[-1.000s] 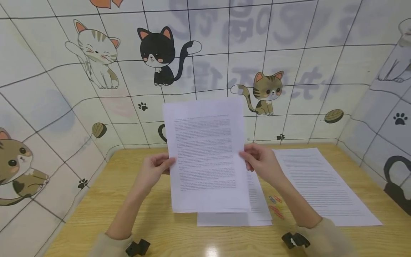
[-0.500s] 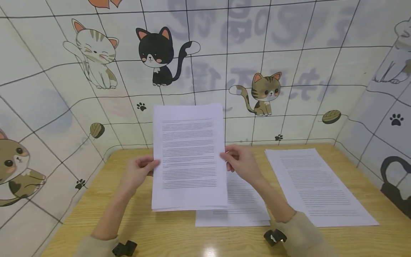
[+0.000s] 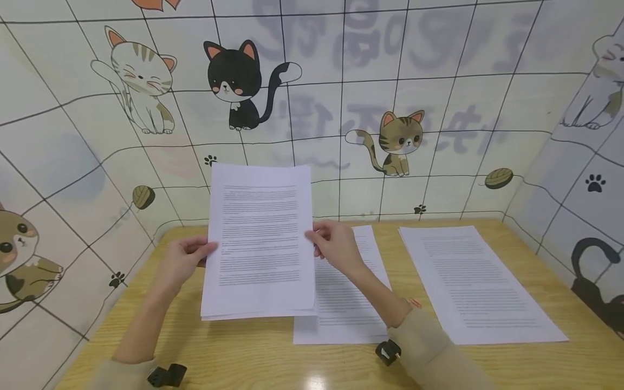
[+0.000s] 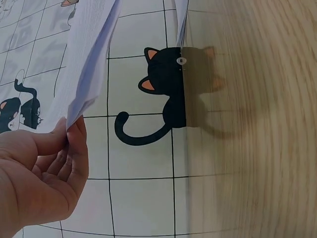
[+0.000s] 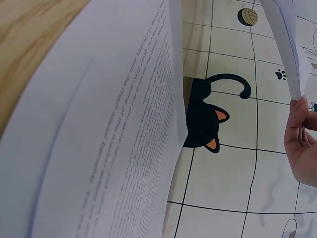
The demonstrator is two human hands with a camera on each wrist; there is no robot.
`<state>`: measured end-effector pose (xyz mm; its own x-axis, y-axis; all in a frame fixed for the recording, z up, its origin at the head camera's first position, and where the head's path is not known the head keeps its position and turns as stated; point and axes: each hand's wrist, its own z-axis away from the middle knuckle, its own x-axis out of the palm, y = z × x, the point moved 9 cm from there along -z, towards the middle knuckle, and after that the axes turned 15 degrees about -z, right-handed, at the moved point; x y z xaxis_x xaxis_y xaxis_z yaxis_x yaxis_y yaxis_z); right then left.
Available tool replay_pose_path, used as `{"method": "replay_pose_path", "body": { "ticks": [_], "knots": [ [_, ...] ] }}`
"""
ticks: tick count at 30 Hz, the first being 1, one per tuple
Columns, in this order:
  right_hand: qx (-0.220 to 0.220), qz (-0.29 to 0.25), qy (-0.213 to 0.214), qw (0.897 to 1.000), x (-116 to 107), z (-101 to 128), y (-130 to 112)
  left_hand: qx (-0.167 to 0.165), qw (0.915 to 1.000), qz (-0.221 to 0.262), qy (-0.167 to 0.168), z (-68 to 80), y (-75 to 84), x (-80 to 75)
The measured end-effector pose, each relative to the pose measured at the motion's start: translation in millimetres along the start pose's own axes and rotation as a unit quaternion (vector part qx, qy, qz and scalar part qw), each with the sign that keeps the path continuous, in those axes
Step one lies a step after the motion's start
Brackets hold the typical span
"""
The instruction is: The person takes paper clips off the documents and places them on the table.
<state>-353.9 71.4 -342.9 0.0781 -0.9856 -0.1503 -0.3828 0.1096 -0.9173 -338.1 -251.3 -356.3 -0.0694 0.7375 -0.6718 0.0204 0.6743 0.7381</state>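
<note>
A thin stack of printed paper sheets [image 3: 260,244] stands nearly upright above the table, its printed side facing me. My left hand [image 3: 185,257] pinches its left edge between thumb and fingers. On the opposite edge my right hand [image 3: 336,246] pinches it the same way. In the left wrist view, several layered sheets [image 4: 91,64] rise from the left hand's [image 4: 44,173] thumb and fingertips. The right wrist view catches the right hand [image 5: 302,144] at the held paper's edge. Behind the held stack, a second set of printed sheets [image 3: 348,309] lies on the table, partly covered by it.
A third set of printed sheets [image 3: 482,281] lies on the table's right side. Red paper clips [image 3: 414,302] show beside my right forearm, mostly hidden by it. The wooden table [image 3: 234,352] meets a wall [image 3: 322,200] with cat drawings at the back.
Both hands have moved left together with the held stack, baring more of the sheets on the table behind it. My right forearm now covers most of the paper clips.
</note>
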Motion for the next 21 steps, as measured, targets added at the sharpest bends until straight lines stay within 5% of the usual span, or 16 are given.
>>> {"method": "replay_pose_path", "body": {
  "ticks": [9,21],
  "knots": [
    [0.005,-0.017,-0.012,1.0,21,-7,8,0.007,0.9991,-0.033,0.026,1.4,-8.9,-14.3],
    [0.054,-0.018,-0.06,0.997,52,-10,21,-0.004,0.9982,-0.059,0.01,-0.9,-30.8,-20.4]
  ]
}}
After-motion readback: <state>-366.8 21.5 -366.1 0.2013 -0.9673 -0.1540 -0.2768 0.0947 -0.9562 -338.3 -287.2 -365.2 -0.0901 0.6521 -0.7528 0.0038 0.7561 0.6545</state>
